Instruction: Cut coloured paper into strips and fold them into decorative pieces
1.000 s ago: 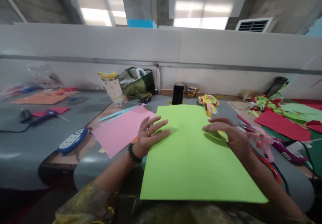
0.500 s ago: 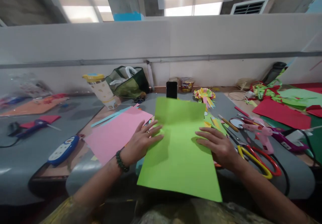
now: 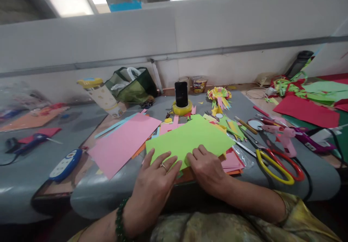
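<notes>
Together at the near edge of a lime-green sheet

Far to the left lies a purple corded tool, then a blue-and-white power strip, with a yellow-lidded tumbler beyond it. Next come pink sheets, just beside the lime-green sheet. The left hand rests on that sheet's near edge, fingers fanned apart. The lime-green sheet lies mid-table over paper scraps, in front of an upright phone. At its near edge, the right hand has its fingers bent and close together; whether they pinch the paper, I cannot tell. Rightward lie scissors with yellow and red handles, a pink glue gun and red paper.
</notes>
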Demonstrator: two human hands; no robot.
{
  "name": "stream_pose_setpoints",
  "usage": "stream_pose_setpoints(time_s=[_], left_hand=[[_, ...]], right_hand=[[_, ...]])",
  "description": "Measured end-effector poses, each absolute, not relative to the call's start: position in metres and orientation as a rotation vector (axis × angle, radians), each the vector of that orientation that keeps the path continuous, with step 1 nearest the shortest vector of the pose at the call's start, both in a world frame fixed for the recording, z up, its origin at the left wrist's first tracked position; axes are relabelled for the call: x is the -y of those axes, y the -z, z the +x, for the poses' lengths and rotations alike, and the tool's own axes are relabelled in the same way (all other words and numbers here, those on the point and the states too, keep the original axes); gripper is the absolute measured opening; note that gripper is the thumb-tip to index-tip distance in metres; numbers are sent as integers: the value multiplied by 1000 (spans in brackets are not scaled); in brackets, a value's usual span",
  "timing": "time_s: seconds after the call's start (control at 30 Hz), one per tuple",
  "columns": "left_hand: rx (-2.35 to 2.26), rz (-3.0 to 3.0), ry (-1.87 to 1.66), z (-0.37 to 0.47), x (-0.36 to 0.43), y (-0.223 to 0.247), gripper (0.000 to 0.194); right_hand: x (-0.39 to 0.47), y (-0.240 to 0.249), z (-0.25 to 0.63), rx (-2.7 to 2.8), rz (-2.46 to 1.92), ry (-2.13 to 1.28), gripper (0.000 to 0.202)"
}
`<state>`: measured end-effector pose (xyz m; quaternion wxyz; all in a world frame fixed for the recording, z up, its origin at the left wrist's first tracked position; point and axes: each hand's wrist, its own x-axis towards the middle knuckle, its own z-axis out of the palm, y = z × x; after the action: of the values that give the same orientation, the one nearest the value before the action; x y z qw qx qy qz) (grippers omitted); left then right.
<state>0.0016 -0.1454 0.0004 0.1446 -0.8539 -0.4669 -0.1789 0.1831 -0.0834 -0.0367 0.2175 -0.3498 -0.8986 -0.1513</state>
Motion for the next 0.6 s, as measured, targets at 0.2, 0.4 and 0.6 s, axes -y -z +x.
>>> stream_pose_setpoints(time_s=[0.2,0.4,0.6], left_hand=[[1482,-2404,497,-20,131,27,36],[1628,-2517,522,-39,131,39,37],[1695,-2557,579,-48,124,43,36]], right_hand=[[72,45,193,2597,-846,309,16],[55,53,225,2691,-650,69,22],[45,37,243,2619,-663,-2,23]])
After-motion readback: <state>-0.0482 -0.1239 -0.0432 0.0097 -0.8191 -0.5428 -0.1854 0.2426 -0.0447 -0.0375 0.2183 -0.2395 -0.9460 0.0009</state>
